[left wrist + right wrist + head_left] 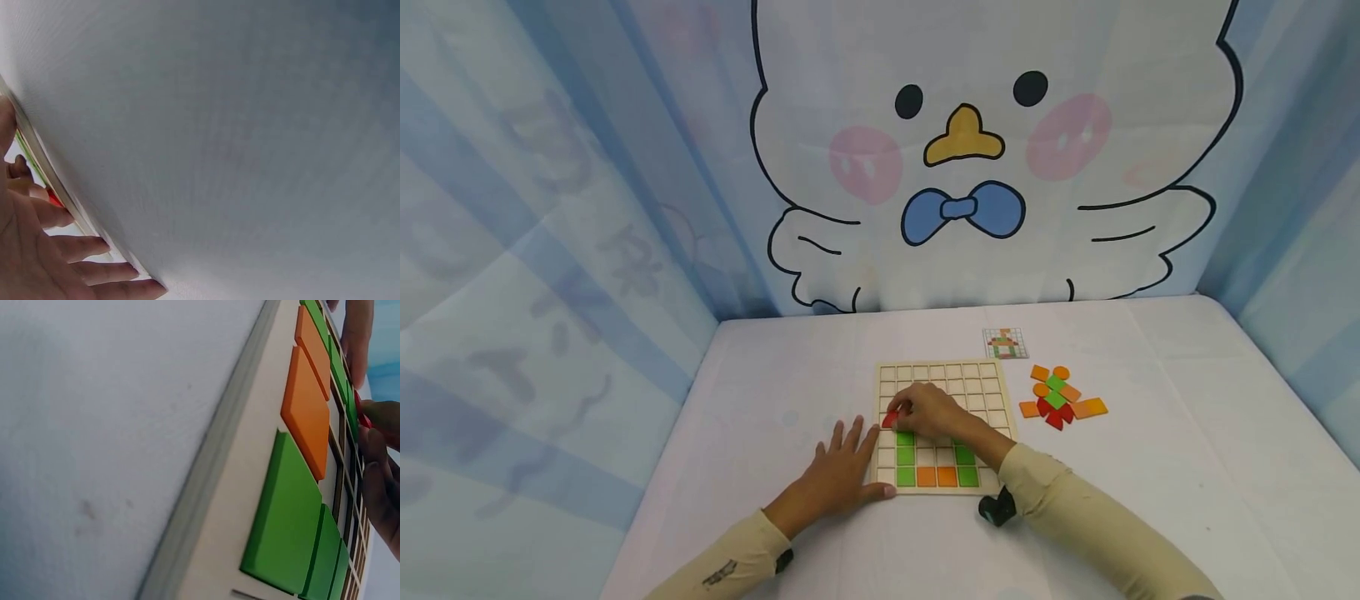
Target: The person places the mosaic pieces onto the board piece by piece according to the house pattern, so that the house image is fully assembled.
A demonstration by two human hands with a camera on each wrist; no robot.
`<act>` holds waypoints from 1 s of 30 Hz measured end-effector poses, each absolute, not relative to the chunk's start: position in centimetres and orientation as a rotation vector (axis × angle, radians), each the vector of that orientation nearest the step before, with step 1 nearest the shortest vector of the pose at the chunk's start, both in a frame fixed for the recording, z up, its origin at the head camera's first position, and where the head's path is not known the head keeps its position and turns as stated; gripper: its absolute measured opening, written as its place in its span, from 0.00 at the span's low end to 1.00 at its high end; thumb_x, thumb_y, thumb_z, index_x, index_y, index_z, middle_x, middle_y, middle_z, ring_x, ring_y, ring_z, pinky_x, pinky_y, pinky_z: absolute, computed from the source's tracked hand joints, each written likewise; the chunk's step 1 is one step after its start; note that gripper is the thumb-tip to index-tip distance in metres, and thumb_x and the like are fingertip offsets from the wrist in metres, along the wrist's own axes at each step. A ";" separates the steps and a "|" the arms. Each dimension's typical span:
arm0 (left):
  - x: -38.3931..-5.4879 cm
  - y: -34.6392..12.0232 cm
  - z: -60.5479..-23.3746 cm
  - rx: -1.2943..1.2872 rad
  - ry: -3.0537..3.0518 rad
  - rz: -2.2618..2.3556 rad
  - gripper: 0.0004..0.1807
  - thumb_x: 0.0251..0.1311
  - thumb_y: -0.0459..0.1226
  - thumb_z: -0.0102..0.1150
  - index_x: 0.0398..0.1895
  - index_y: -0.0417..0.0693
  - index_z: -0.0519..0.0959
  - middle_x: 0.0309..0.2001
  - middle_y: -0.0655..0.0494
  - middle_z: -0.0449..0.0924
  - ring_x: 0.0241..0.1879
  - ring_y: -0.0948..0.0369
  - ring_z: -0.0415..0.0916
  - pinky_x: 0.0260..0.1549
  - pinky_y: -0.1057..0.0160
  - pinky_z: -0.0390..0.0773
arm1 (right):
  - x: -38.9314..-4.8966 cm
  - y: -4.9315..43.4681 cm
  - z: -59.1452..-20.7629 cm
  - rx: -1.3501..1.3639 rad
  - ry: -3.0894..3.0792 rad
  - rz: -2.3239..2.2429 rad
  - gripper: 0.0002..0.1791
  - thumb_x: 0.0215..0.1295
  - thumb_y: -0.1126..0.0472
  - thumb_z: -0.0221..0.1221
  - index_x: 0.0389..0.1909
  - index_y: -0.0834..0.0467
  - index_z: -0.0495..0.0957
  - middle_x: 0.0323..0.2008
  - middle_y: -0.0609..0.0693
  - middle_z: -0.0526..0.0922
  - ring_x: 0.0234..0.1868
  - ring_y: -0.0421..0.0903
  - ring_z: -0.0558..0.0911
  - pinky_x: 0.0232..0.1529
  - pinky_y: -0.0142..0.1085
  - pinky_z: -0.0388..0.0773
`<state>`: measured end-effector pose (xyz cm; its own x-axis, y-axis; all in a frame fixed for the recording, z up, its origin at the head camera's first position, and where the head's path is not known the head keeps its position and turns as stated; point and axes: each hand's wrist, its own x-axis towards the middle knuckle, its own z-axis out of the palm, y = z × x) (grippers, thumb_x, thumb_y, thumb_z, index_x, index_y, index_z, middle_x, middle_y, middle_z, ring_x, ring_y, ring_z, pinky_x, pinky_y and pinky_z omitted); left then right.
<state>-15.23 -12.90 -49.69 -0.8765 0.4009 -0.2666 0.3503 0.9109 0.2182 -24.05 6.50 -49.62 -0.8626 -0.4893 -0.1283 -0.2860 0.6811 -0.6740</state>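
A square wooden grid board (pixel 973 387) lies on the table. My right hand (pixel 927 410) reaches over it and pinches a small red piece (pixel 889 420) at a cell by the left edge. In the right wrist view, thumb and fingertips close on the red piece (pixel 362 411), beside a green tile. My left hand (pixel 841 473) rests along the board's left side, fingers spread, with fingertips right at the rim. Green tiles (pixel 906 477) stand in two columns on the board, and orange tiles (pixel 927 477) lie between them in the bottom row. The right hand hides part of the grid.
Right of the board lies a loose pile of orange, green and red pieces (pixel 1056 399). A small pattern card (pixel 1005 342) sits behind the board. A black object (pixel 997 507) is at my right sleeve, near the board's front edge. Printed curtains (pixel 962 267) stand behind the table.
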 end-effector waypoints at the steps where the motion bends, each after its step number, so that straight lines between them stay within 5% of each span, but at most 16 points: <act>1: -15.2 -12.9 -49.7 0.560 2.765 0.236 0.54 0.55 0.71 0.50 0.77 0.47 0.53 0.77 0.38 0.48 0.73 0.32 0.48 0.58 0.29 0.62 | -24.0 6.5 -49.7 -0.621 2.599 -0.963 0.12 0.59 0.60 0.67 0.44 0.54 0.85 0.25 0.42 0.80 0.27 0.39 0.75 0.31 0.33 0.71; 30: -15.5 -13.0 -50.1 0.560 2.769 0.224 0.55 0.54 0.71 0.50 0.77 0.48 0.52 0.77 0.38 0.47 0.73 0.32 0.47 0.58 0.29 0.62 | -23.7 6.1 -49.2 -0.601 2.708 -0.890 0.08 0.56 0.57 0.70 0.36 0.52 0.85 0.26 0.42 0.80 0.28 0.39 0.76 0.32 0.34 0.71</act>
